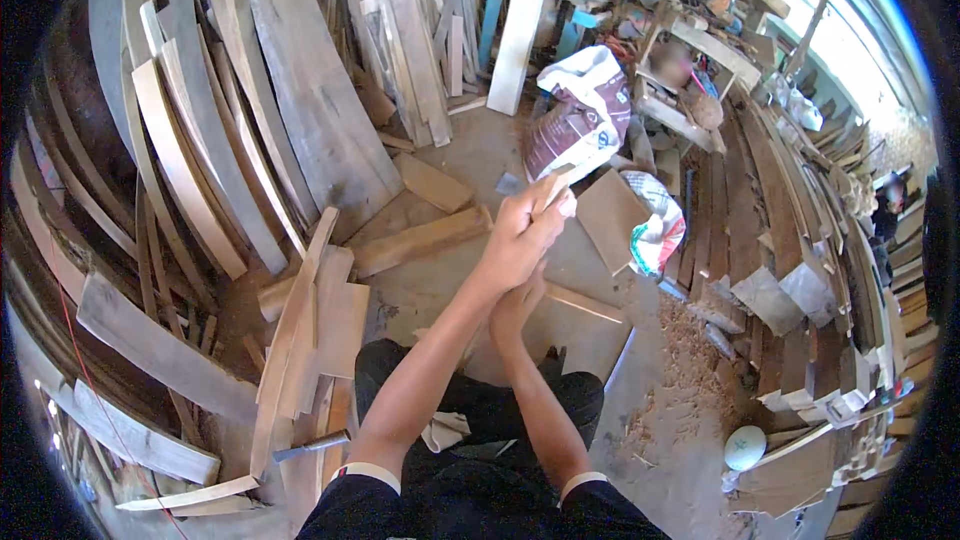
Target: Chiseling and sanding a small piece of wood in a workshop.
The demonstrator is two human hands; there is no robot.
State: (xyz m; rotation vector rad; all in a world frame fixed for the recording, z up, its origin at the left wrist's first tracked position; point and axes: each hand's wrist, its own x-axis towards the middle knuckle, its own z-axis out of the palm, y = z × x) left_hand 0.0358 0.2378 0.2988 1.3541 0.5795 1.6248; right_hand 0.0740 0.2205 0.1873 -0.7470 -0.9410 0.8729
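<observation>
My left hand (pixel 526 232) is raised in front of me, fingers closed around a thin pale strip (pixel 556 192) that looks like wood. Only the strip's upper end shows; the fist covers the rest. Just below, my right hand (pixel 512 312) sits against the left wrist, its fingers partly hidden behind it, so their grip is unclear. Under my hands, a flat board (pixel 580 335) with a pale strip along its far edge lies by my knees. To the left, a dark-handled tool (pixel 312 445) rests on cut boards (pixel 335 330).
Tall planks (pixel 310 70) lean at the left and back. A brown-and-white sack (pixel 580 115) stands ahead, beside a smaller colourful bag (pixel 655 225). Stacked timber (pixel 770 220) lines the right, with wood shavings (pixel 680 390) on the floor and a pale round object (pixel 744 448). Another person (pixel 887 205) is far right.
</observation>
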